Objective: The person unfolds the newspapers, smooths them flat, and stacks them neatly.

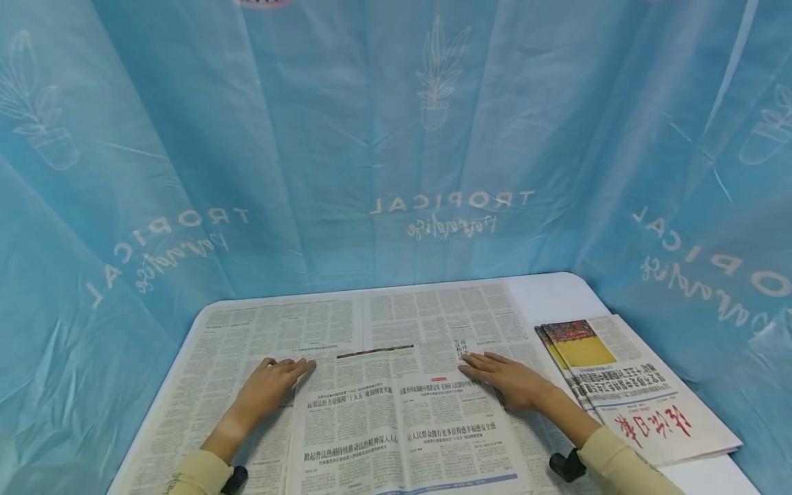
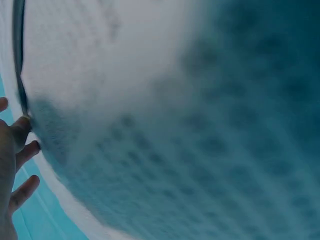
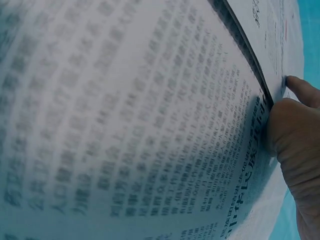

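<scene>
Blue curtains [image 1: 328,158] printed with white plant outlines and the mirror-reversed words "TROPICAL Paradise" hang behind and on both sides of a white table [image 1: 557,295], where you sit or stand with both forearms stretched over spread newsprint. Directly before you lies an unfolded newspaper [image 1: 346,430], its crease running between your hands and a blue band crossing the foot of its pages, set on top of wider newspaper sheets [image 1: 229,344] that cover much of the tabletop. Your left hand [image 1: 272,385] rests at the paper's upper left edge, fingers extended and lightly bent, gripping nothing; the left wrist view shows the fingers apart beside a paper edge, with the print blurred. Your right hand [image 1: 513,385] lies at the upper right edge, its fingers reaching inward and nearly straight, the thumb touching the edge of a page in the right wrist view. Pale yellow sleeves [image 1: 198,473] cover your forearms, and a black wrist device [image 1: 566,467] shows beside the right cuff. To your right, near the table's side, sits a stack of folded newspapers [image 1: 650,392], the top one bearing large red characters and a red-and-yellow picture
</scene>
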A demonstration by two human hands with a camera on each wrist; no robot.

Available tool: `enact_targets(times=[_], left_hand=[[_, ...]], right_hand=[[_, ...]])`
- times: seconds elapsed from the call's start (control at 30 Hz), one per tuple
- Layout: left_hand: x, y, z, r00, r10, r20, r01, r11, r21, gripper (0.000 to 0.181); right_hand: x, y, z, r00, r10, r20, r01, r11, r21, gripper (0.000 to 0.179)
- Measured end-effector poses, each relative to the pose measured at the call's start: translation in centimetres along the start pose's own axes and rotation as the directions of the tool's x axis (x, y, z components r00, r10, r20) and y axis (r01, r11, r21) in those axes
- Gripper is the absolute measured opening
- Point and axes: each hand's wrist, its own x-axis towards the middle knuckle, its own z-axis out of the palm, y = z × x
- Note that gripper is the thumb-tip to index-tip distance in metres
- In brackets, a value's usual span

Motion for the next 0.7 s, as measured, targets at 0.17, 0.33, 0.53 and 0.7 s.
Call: enact_targets(times=[0.17,0.33,0.53,0.7], left_hand=[[-0.5,-0.3,0.1,0.997,0.067,0.026,-0.068,0.997,0.034,0.055],[-1.0,-0.7,0.3,0.988,0.15,0.038,-0.152,0.987,0.05,0.061],[-1.2,-0.8,0.3,0.98,0.188,0.064,-0.192,0.979,0.068,0.063],[-1.4,-0.9,0.3,0.968,0.248,0.036,-0.25,0.963,0.103,0.06]], right_hand=[[0.0,0.0,0.1,1.0,-0.014,-0.008,0.014,1.0,-0.021,0.087],[0.0,0.0,0.1,1.0,-0.007,-0.007,0.007,1.0,-0.014,0.089],[-0.1,-0.1,0.2,1.0,0.021,0.01,-0.021,1.0,0.015,0.091],[0.0,-0.2,0.3,1.0,0.018,0.0,-0.018,0.999,0.033,0.09]])
